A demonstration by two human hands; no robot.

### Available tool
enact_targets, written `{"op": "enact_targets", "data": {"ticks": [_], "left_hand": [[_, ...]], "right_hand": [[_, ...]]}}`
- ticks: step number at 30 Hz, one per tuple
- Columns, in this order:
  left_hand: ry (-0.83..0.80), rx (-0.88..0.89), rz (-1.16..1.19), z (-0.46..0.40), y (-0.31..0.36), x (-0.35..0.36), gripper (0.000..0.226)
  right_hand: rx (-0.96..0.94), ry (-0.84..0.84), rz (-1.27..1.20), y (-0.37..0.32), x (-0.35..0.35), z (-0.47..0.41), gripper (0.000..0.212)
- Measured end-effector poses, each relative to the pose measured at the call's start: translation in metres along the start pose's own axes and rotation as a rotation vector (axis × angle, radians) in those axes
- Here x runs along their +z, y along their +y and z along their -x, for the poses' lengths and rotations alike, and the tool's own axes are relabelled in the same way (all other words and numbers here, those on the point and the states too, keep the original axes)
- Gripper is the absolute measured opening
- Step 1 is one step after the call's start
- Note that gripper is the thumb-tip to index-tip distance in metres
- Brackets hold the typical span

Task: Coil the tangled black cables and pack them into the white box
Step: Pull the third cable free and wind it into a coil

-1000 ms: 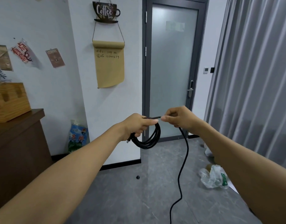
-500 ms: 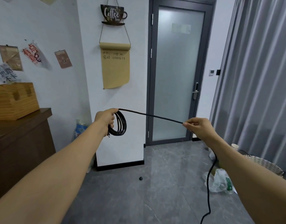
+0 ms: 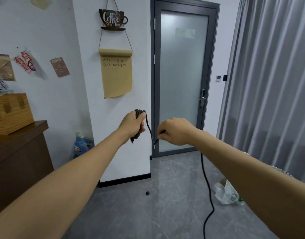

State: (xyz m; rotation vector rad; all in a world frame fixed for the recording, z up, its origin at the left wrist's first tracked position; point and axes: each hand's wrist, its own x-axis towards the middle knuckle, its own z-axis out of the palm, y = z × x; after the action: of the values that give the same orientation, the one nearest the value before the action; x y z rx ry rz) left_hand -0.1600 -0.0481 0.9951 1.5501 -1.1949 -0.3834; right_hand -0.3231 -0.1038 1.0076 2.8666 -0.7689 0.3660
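Observation:
My left hand grips a small coil of black cable at chest height, with the plug end hanging below the fist. From the coil a short slack loop drops and rises to my right hand, which pinches the cable just to the right. Below my right hand the rest of the black cable hangs down to the grey floor and runs out of the frame's bottom edge. The white box is not in view.
A brown cabinet with a wooden box stands at the left. A white pillar is straight ahead, with a glass door behind it. Grey curtains hang at right. A plastic bag and a small black object lie on the floor.
My hands first moved apart, stretching the cable taut between them. They have now come back close together, and the stretch between them sags into a short loop.

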Motion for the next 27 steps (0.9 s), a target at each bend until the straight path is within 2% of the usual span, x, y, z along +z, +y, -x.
{"op": "enact_targets", "data": {"ticks": [4,10,15,20,22,24,27], "left_hand": [[-0.162,0.054,-0.027,0.011,0.008,0.011,0.034],[-0.322,-0.058,0.257,0.023,0.015,0.019,0.032],[-0.422,-0.2,0.423,0.028,0.014,0.02,0.038],[-0.559,-0.271,0.427,0.03,0.016,0.016,0.043],[-0.557,-0.246,0.354,0.031,0.015,0.014,0.041],[-0.48,-0.22,0.28,0.03,0.01,0.01,0.037],[-0.305,-0.283,0.34,0.023,-0.003,-0.004,0.042]], "right_hand": [[-0.1,0.052,-0.288,-0.004,-0.009,-0.006,0.015],[-0.092,0.153,-0.503,0.003,-0.016,-0.001,0.017],[0.004,0.186,-0.541,0.009,-0.018,0.004,0.025],[0.26,0.256,-0.585,0.021,-0.012,0.001,0.045],[0.319,0.222,-0.62,0.026,-0.008,0.001,0.051],[0.349,0.191,-0.721,0.033,-0.004,0.006,0.054],[0.409,0.189,-0.89,0.049,0.008,0.019,0.039]]}}
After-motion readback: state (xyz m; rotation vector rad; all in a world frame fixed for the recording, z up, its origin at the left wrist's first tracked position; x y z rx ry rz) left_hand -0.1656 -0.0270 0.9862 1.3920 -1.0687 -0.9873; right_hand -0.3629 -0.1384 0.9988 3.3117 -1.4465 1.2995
